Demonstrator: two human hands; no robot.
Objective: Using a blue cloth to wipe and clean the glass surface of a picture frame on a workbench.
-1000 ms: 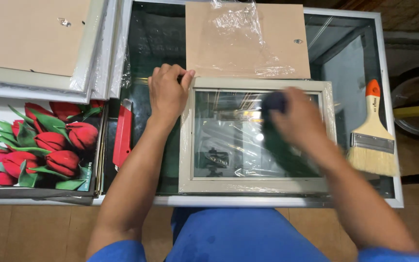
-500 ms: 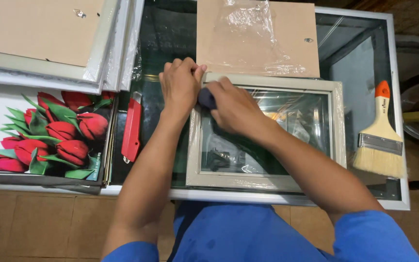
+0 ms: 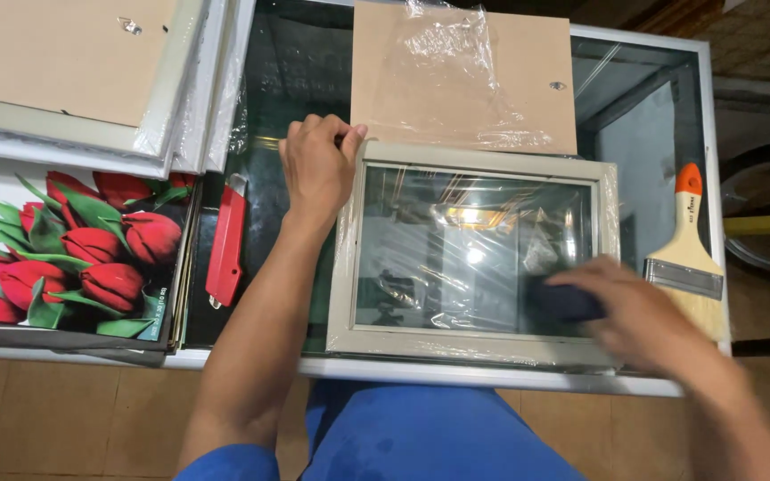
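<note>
Glass tabletop [image 3: 643,116] w/ pale picture frame [image 3: 474,254] lying flat at front edge. My left hand [image 3: 318,165] clamps frame's top-left corner; right hand [image 3: 639,316] grips dark pad [image 3: 563,301], pressed on glass at bottom-right.

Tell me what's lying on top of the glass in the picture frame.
On the picture frame glass, the right hand presses a dark pad. Clear plastic wrap also appears to cover it. The glass beneath pad and hand is hidden.
</note>
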